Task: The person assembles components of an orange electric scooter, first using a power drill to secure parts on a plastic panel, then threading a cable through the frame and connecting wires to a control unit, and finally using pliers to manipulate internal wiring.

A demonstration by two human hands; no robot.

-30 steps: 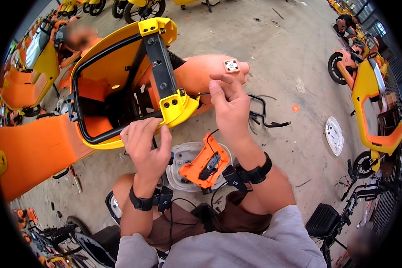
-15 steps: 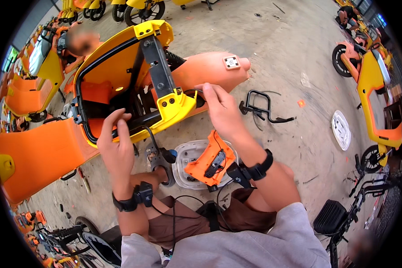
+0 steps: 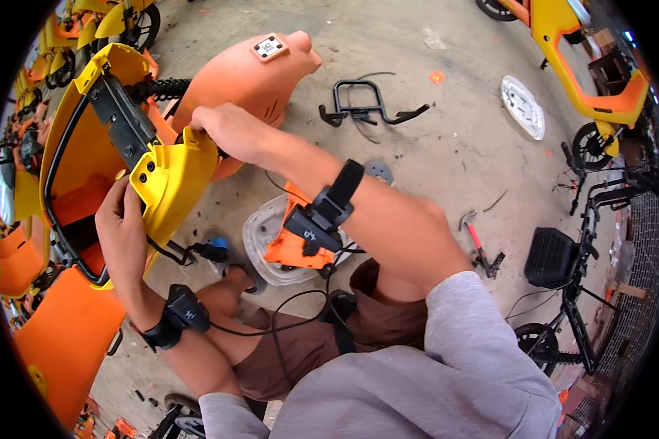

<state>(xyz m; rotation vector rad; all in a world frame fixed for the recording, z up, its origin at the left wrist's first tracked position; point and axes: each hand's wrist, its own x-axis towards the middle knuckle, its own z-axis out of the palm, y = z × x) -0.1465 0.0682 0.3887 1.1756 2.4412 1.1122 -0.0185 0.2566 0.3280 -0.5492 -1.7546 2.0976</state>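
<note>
A scooter's yellow rear body panel (image 3: 174, 183) with a dark metal crossbar (image 3: 121, 121) stands in front of me at the left. My right hand (image 3: 231, 132) is closed at the panel's right edge; its fingertips are tucked behind that edge, so what they hold is hidden. Inside the panel's opening, under the crossbar's near end, my left hand (image 3: 121, 227) has its fingers bent and drawn together. Whatever they pinch does not show. A black cable with a connector (image 3: 209, 252) hangs below the panel. Beyond my right hand is the salmon-coloured rear fender (image 3: 234, 80).
Between my legs a white plastic cover (image 3: 260, 227) lies on the floor with an orange part (image 3: 293, 252) in it. A black tubular rack (image 3: 366, 102), another white cover (image 3: 522, 107) and red-handled pliers (image 3: 479, 245) lie to the right. A bare scooter frame (image 3: 575, 293) stands farther right.
My view has turned, so the scooter sits farther left. My left hand has moved from the opening's near rim to the crossbar's end, its fingers drawing together. My right hand remains at the panel's edge.
</note>
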